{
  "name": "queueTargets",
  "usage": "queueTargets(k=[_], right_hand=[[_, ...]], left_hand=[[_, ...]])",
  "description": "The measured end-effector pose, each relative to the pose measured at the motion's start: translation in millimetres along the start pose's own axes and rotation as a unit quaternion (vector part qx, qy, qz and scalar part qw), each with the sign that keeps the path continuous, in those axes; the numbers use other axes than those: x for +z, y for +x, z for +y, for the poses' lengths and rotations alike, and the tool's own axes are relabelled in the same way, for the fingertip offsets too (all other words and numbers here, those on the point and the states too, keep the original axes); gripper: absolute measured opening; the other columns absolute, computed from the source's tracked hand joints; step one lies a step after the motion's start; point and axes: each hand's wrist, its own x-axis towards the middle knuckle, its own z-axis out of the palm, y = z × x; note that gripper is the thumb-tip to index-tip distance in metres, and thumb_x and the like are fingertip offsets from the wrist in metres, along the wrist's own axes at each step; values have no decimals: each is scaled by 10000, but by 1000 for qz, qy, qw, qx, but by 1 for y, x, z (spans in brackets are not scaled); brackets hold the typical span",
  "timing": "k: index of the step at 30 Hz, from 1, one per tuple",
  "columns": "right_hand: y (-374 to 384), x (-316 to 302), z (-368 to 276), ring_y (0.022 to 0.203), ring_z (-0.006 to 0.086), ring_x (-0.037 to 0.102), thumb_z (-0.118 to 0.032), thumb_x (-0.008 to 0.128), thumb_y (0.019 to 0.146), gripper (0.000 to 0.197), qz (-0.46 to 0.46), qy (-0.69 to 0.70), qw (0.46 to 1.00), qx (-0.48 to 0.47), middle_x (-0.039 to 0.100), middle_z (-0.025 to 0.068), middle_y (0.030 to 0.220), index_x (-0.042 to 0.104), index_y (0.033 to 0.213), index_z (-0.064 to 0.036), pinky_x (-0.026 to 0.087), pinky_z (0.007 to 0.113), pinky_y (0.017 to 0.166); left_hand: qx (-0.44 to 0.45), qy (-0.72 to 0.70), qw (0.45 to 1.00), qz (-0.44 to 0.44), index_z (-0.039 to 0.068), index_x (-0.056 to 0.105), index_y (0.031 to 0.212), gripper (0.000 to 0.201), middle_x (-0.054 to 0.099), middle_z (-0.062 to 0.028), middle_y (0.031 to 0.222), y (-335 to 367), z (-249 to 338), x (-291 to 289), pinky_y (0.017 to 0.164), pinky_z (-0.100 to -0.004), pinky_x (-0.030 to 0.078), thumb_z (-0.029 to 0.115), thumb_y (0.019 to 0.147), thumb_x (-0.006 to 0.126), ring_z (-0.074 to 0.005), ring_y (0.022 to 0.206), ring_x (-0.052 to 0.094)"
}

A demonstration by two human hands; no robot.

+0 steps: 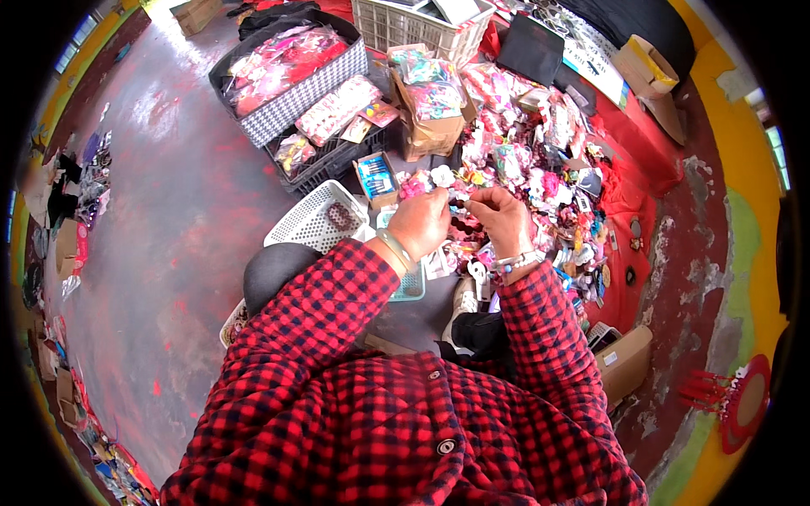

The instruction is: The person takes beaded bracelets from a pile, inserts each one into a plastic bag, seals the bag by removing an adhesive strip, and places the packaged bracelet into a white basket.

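Note:
My left hand (424,221) and my right hand (504,221) are close together in front of me. Both have their fingers pinched on a small dark brown band (461,226) with a wavy edge, which hangs between them. The fingertips partly hide it, so its exact kind does not show. Left of my left hand stands a white perforated basket (297,221) with a brown ring-shaped piece (342,217) in it. Partly under my left wrist is a pale green basket (411,288).
A large pile of colourful hair ornaments and packets (540,173) spreads beyond my right hand. Ahead are a small box of blue packs (375,176), an open cardboard box (432,126), a black crate (325,164) and a checked bin (308,88). A cardboard box (626,364) stands at right.

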Motion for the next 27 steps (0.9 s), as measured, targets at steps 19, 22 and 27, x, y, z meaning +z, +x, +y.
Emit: queueTargets(k=[19, 22, 27], right_hand=[[0, 9, 16, 686, 173, 605, -111, 665, 731, 177, 41, -40, 988, -146, 638, 73, 798, 626, 886, -36, 473, 277, 630], [-3, 4, 6, 710, 103, 559, -81, 647, 772, 178, 22, 43, 994, -102, 623, 39, 852, 610, 917, 15, 452, 227, 662], [-4, -1, 4, 644, 75, 537, -61, 668, 743, 110, -9, 51, 999, -14, 615, 25, 719, 622, 806, 17, 417, 209, 559]], left_hand=[[35, -20, 999, 12, 2, 489, 780, 81, 577, -205, 681, -2, 0, 3, 584, -458, 453, 82, 770, 500, -384, 655, 575], [8, 0, 1000, 7, -3, 484, 784, 91, 578, -207, 694, 1, -1, -1, 590, -458, 453, 87, 775, 494, -382, 663, 576], [25, 22, 999, -20, -7, 476, 786, 103, 577, -206, 681, 1, 1, -1, 571, -460, 453, 95, 776, 491, -380, 649, 576]])
